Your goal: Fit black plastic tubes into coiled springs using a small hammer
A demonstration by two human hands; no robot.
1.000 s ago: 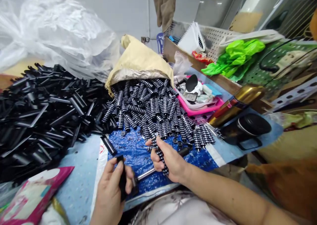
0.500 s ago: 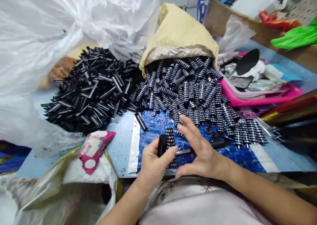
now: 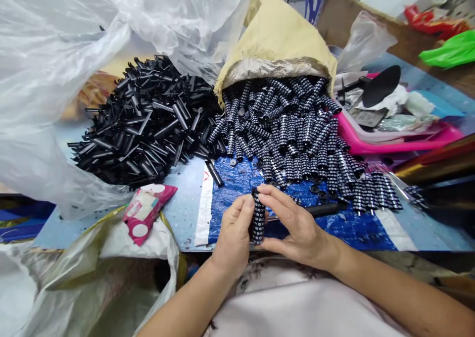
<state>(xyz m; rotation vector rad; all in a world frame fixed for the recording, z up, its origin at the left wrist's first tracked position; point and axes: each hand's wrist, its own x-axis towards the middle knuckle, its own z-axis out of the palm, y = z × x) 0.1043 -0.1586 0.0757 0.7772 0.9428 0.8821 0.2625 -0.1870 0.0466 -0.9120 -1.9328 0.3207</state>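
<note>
Upright between my two hands stands a black cylinder of number rings (image 3: 258, 220), with white digits printed in rows. My left hand (image 3: 233, 230) is closed around its left side, thumb near the top. The fingertips of my right hand (image 3: 297, 228) grip it at the top and bottom from the right. Any other piece inside my left hand is hidden. Behind my right hand lies a tool with a black handle (image 3: 324, 208), its metal shaft mostly covered. Many similar number cylinders (image 3: 293, 129) are heaped just beyond.
A pile of black plastic shells (image 3: 141, 129) lies at left, beside a big clear plastic bag (image 3: 29, 104). A yellow sack (image 3: 285, 35) spills the cylinders onto a blue sheet (image 3: 230, 213). A pink tray (image 3: 404, 146) is at right, a pink packet (image 3: 146, 213) near the front edge.
My right hand has closed in from the right and now touches the number cylinder. The black shell seen beside it in my left hand is no longer visible. The view has shifted slightly.
</note>
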